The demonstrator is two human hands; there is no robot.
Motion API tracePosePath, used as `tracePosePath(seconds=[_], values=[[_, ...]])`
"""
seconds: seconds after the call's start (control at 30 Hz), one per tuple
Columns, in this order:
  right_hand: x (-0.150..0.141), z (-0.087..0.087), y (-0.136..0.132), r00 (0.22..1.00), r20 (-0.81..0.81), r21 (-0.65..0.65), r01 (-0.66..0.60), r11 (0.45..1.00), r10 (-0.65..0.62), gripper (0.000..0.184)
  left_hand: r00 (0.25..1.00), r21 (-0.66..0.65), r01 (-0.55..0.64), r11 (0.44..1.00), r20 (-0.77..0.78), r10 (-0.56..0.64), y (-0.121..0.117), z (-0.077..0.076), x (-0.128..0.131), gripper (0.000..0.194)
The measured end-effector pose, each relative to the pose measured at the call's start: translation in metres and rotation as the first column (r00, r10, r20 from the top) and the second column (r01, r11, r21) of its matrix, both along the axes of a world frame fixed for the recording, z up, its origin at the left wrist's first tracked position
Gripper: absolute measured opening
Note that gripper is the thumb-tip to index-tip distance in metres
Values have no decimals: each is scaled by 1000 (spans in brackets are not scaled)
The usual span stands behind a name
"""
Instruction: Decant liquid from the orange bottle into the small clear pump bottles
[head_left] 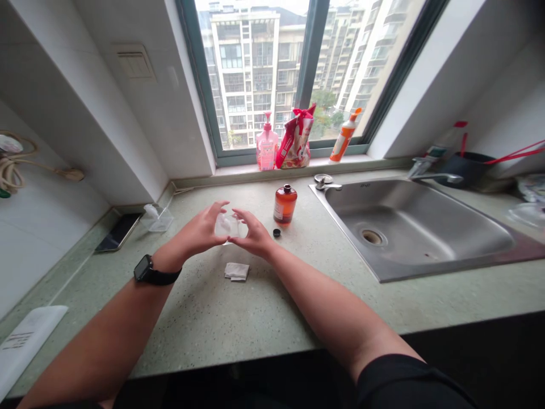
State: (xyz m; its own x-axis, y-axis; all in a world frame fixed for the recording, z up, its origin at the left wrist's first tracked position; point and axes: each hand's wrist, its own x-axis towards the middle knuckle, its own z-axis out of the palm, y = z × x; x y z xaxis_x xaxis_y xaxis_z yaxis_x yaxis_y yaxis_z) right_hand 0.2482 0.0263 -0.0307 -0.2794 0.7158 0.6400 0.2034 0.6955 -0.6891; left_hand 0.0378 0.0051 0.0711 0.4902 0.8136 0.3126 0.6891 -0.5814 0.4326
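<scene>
A small clear container with something white and crumpled in it stands between my two hands over the counter. My left hand, with a black watch on the wrist, curves round its left side. From the right, my right hand curls round the other side. The thumbs nearly meet at the front, and the fingers hide part of the container. An amber bottle with dark liquid stands uncapped beyond my right hand. Its likely black cap lies in front of it. Nearer me is a folded white cloth or tissue.
At left are a phone and another clear container holding white material. A steel sink takes up the right side. A pink pump bottle, red bag and orange bottle line the windowsill.
</scene>
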Motion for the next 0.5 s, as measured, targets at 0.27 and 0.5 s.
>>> tracePosePath(seconds=[0.27, 0.5], values=[[29, 29, 8, 992, -65, -77, 100, 992, -106, 89, 795, -77, -268, 960, 545, 266, 8, -59, -31, 57], [113, 95, 10, 960, -117, -11, 256, 967, -255, 99, 880, -38, -246, 969, 411, 239, 13, -78, -30, 43]])
